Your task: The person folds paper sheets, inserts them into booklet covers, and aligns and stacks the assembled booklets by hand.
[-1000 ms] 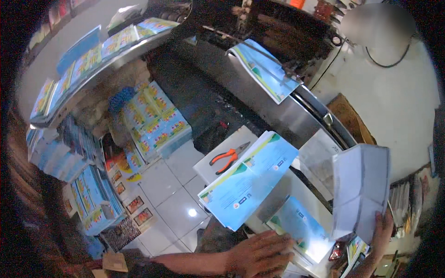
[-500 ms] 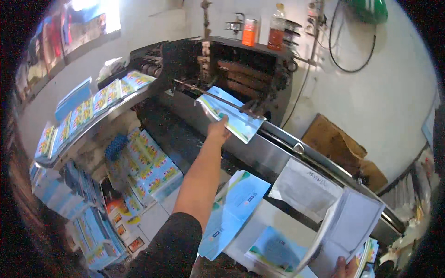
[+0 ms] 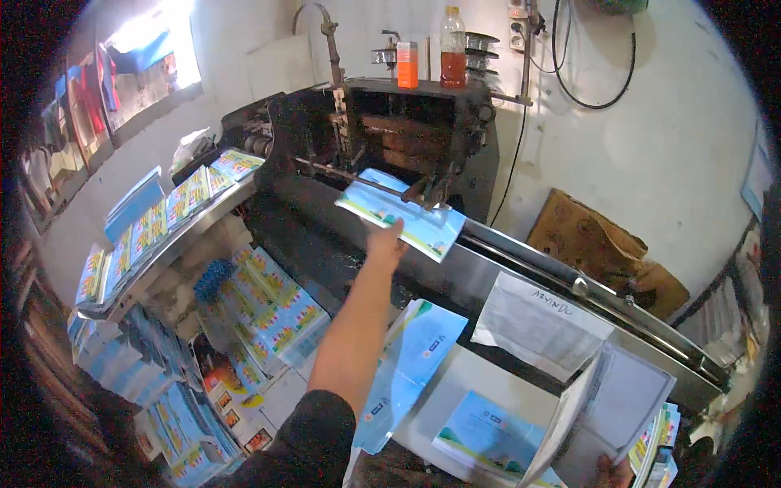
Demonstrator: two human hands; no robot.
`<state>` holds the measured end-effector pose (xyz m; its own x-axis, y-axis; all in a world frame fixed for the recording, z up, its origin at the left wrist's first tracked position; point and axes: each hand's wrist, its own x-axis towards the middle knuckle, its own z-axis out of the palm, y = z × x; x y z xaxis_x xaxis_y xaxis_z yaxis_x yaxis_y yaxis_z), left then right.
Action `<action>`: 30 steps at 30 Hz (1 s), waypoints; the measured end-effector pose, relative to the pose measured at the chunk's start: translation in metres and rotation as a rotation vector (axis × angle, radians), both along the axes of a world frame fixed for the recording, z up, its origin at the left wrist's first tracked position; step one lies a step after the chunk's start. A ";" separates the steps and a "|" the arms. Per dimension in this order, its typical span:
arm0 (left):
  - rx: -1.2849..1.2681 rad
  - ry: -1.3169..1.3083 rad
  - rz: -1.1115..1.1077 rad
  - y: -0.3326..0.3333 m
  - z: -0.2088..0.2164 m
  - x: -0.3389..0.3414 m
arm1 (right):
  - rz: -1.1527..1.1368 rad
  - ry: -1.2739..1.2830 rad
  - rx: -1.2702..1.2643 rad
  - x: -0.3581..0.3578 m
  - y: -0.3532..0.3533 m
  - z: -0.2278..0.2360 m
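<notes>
My left hand [image 3: 386, 242] pinches the near edge of a light-blue printed booklet [image 3: 407, 213], thumb on top. The booklet lies under the head [image 3: 425, 193] of a dark machine [image 3: 390, 122], across its metal rail. At the lower right my right hand [image 3: 614, 472] grips the edge of an open booklet with pale pages [image 3: 625, 394]; part of that hand is cut off by the frame. Between my arms, blue printed covers [image 3: 415, 350] lie in a pile, and another blue cover [image 3: 488, 431] rests on a white surface.
A slanted shelf [image 3: 175, 232] of printed booklets stands at the left, with stacks of blue booklets [image 3: 175, 431] and printed sheets [image 3: 277, 301] below. A handwritten paper [image 3: 537, 325] hangs by the rail. Behind are an orange box [image 3: 407, 65], a bottle [image 3: 453, 53] and torn cardboard [image 3: 598, 244].
The whole view has shifted slightly. My left hand still holds the booklet, which sits a little farther right under the machine's head. My right hand keeps its hold on the pale pages.
</notes>
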<state>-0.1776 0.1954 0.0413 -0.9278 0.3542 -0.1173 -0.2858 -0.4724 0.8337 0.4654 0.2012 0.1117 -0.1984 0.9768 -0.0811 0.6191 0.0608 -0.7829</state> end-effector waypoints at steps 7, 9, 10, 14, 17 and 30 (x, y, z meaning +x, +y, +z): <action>0.001 -0.228 -0.071 0.004 0.056 0.122 | -0.020 0.040 0.092 -0.014 0.001 0.015; 0.092 -0.226 -0.074 -0.006 0.063 0.135 | 0.002 0.080 0.179 -0.016 0.018 0.016; 0.049 -0.182 -0.065 -0.014 0.066 0.142 | 0.020 0.012 0.086 -0.018 0.030 0.019; 0.021 -0.179 -0.037 -0.043 0.087 0.166 | 0.023 0.317 0.210 -0.011 0.057 0.009; 0.118 -0.042 -0.102 -0.085 0.119 0.223 | -0.115 0.106 0.440 -0.020 0.078 0.021; 0.419 0.204 -0.240 -0.154 0.296 0.223 | 0.220 -0.143 1.163 -0.232 0.196 0.134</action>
